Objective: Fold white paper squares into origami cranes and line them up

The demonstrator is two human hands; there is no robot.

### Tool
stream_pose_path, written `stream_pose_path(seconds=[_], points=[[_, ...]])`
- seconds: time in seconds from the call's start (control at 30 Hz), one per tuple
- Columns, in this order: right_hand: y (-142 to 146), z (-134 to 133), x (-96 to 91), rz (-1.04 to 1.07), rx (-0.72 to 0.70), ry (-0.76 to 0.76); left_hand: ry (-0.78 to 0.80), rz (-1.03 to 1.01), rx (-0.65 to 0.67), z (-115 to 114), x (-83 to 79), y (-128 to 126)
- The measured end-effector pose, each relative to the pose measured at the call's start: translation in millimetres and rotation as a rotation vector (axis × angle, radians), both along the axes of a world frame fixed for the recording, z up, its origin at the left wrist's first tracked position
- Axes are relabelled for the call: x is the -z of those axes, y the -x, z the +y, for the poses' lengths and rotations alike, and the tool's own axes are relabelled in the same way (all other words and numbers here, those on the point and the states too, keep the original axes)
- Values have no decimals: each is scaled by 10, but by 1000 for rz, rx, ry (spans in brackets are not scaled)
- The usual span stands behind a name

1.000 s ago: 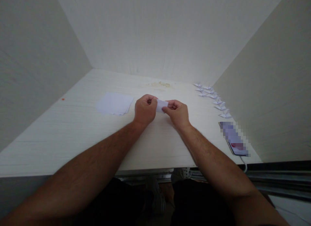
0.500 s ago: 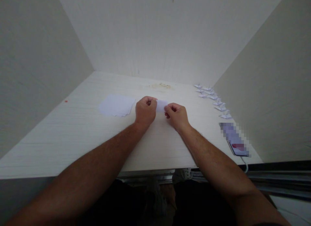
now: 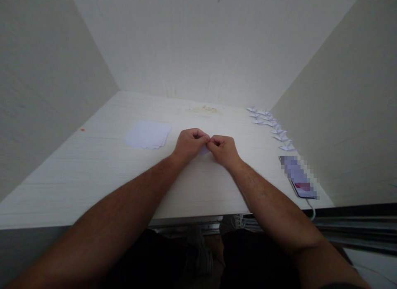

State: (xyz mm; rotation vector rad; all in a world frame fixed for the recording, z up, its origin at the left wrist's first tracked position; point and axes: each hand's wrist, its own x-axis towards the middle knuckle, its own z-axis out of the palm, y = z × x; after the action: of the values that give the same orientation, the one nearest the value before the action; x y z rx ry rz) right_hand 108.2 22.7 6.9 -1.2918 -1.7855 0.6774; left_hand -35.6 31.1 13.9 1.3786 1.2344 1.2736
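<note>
Between my hands is a small piece of white paper, mostly covered by my fingers, so its folds do not show. My left hand pinches it from the left, thumb against fingers. From the right, my right hand pinches it as well. The fingertips of both hands meet at the paper's upper edge, just above the table. To the left of my left hand lies a loose stack of white paper sheets.
Several folded paper cranes line the right side of the white table. Nearer me, a phone with a white cable lies by the right edge. Pale panels enclose the back and sides.
My hands have come together until the fingertips meet. The paper, earlier spread flat between them, now shows only as a small part below the fingers.
</note>
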Motion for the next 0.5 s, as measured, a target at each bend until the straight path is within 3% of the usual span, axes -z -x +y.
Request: stream_pose_path(seconds=[0.17, 0.23, 0.33, 0.5], points=[[11, -27, -23, -25, 73, -51, 4, -62, -275, 121, 22, 111], [-6, -23, -28, 19, 126, -67, 31, -130, -315, 158, 35, 153], [-29, -11, -33, 116, 177, -70, 57, -174, -270, 155, 46, 146], [-23, -3, -28, 112, 33, -12, 14, -57, -112, 88, 40, 63]])
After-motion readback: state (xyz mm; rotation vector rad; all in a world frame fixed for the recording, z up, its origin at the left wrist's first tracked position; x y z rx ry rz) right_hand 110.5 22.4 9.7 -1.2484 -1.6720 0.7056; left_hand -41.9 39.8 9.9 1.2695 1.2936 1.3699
